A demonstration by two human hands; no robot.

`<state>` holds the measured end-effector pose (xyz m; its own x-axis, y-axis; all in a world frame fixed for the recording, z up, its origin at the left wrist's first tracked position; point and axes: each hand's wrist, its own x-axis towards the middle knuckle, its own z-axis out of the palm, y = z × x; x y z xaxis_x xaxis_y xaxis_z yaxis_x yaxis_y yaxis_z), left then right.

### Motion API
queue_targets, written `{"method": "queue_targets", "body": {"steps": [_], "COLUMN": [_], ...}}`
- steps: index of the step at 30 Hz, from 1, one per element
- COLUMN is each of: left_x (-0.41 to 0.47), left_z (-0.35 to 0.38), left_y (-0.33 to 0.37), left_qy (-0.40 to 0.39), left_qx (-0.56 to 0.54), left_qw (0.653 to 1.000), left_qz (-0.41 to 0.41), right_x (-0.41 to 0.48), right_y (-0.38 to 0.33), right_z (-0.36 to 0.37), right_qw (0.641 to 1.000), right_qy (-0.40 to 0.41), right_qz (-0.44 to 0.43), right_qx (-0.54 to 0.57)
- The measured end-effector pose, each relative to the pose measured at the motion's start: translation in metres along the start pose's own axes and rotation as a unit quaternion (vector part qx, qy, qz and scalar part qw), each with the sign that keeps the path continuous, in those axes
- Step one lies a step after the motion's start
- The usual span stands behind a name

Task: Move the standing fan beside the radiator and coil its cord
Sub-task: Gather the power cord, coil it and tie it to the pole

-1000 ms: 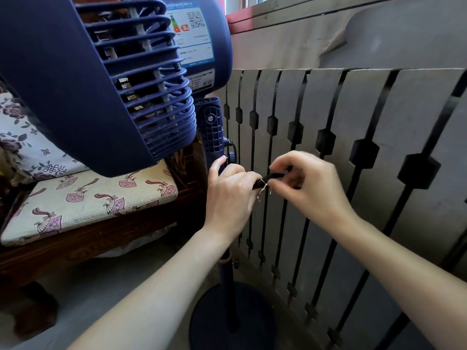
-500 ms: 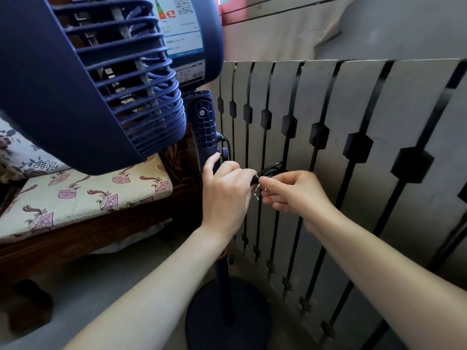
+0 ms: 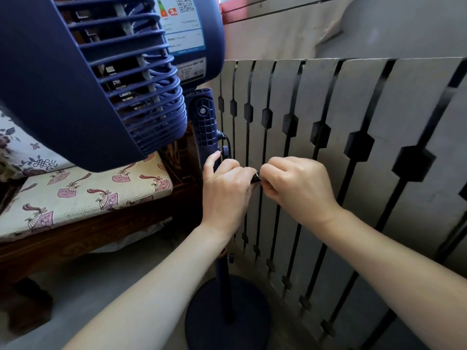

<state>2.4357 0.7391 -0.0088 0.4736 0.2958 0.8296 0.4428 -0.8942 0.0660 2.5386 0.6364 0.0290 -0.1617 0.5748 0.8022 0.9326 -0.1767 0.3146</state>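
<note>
The dark blue standing fan (image 3: 106,79) stands right next to the slatted radiator cover (image 3: 353,137), its round base (image 3: 227,314) on the floor. My left hand (image 3: 225,190) is wrapped around the fan's pole just under the neck. It also pinches the black cord (image 3: 255,177), of which only a short tip shows between my two hands. My right hand (image 3: 298,188) is closed on the same bit of cord, knuckles touching the left hand. Another stretch of cord (image 3: 225,141) leaves the fan's neck above my left thumb.
A wooden bench (image 3: 83,233) with a patterned cushion (image 3: 83,195) stands to the left, close to the fan head. The grey floor (image 3: 96,294) lies in front. A wall ledge (image 3: 303,29) runs above the radiator cover.
My right hand has moved left and closed up against the left hand, covering most of the black cord. The cord loop seen before is now hidden. The view has dropped slightly.
</note>
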Motion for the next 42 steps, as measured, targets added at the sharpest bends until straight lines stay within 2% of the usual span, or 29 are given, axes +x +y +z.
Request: {"method": "queue_targets", "body": {"steps": [2,5,9,12,13,14,16,17,19,22,23,25,28,32,33,37,39,42], "left_x": [0.000,0.001,0.001,0.000,0.000,0.000,0.000,0.000,-0.001,-0.002,-0.002,-0.003,-0.004,-0.003,-0.003,-0.003,-0.003,-0.004], "left_z": [0.000,0.001,0.001,0.001,0.001,0.001,0.001,0.001,0.000,0.000,0.000,0.000,0.001,0.001,0.001,0.002,0.002,0.002], "left_y": [0.000,0.001,0.002,0.001,0.001,0.002,0.002,0.002,0.001,0.002,0.002,0.003,0.002,0.001,0.001,0.001,0.002,0.003], "left_qy": [0.003,0.009,0.010,0.015,0.018,0.021,0.027,0.027,0.027,0.031,0.033,0.036,0.035,0.032,0.032,0.034,0.033,0.028], "left_qx": [-0.005,-0.022,-0.040,-0.045,-0.046,-0.048,-0.050,-0.049,-0.047,-0.041,-0.040,-0.038,-0.038,-0.035,-0.035,-0.024,-0.021,-0.014], "left_qw": [1.000,1.000,0.999,0.999,0.998,0.998,0.998,0.998,0.998,0.999,0.999,0.999,0.999,0.999,0.999,0.999,0.999,0.999], "left_qz": [-0.002,-0.013,-0.023,-0.023,-0.024,-0.024,-0.025,-0.025,-0.022,-0.009,-0.007,-0.006,-0.004,-0.001,-0.001,0.000,0.001,0.004], "right_x": [0.002,0.001,-0.012,-0.018,-0.017,-0.015,-0.011,-0.010,-0.014,-0.016,-0.015,-0.013,-0.011,-0.011,-0.011,-0.011,-0.010,-0.012], "right_y": [0.002,0.002,0.001,-0.003,-0.004,-0.004,-0.004,-0.004,-0.004,-0.005,-0.006,-0.008,-0.013,-0.016,-0.017,-0.025,-0.029,-0.036], "right_z": [0.000,-0.003,-0.009,-0.008,-0.007,-0.007,-0.007,-0.007,-0.004,-0.002,-0.001,0.001,0.005,0.011,0.012,0.013,0.013,0.014], "right_qw": [1.000,0.999,0.976,0.932,0.897,0.837,0.659,0.592,0.521,0.371,0.344,0.333,0.342,0.400,0.405,0.356,0.382,0.463], "right_qy": [-0.003,-0.033,-0.093,-0.132,-0.148,-0.166,-0.200,-0.211,-0.215,-0.170,-0.154,-0.135,-0.105,-0.063,-0.052,0.003,0.028,0.041], "right_qz": [-0.019,0.025,0.179,0.281,0.322,0.378,0.495,0.534,0.579,0.615,0.618,0.619,0.619,0.626,0.631,0.654,0.656,0.651], "right_qx": [-0.019,-0.001,0.086,0.189,0.266,0.358,0.529,0.565,0.590,0.674,0.690,0.698,0.699,0.666,0.659,0.667,0.650,0.601]}}
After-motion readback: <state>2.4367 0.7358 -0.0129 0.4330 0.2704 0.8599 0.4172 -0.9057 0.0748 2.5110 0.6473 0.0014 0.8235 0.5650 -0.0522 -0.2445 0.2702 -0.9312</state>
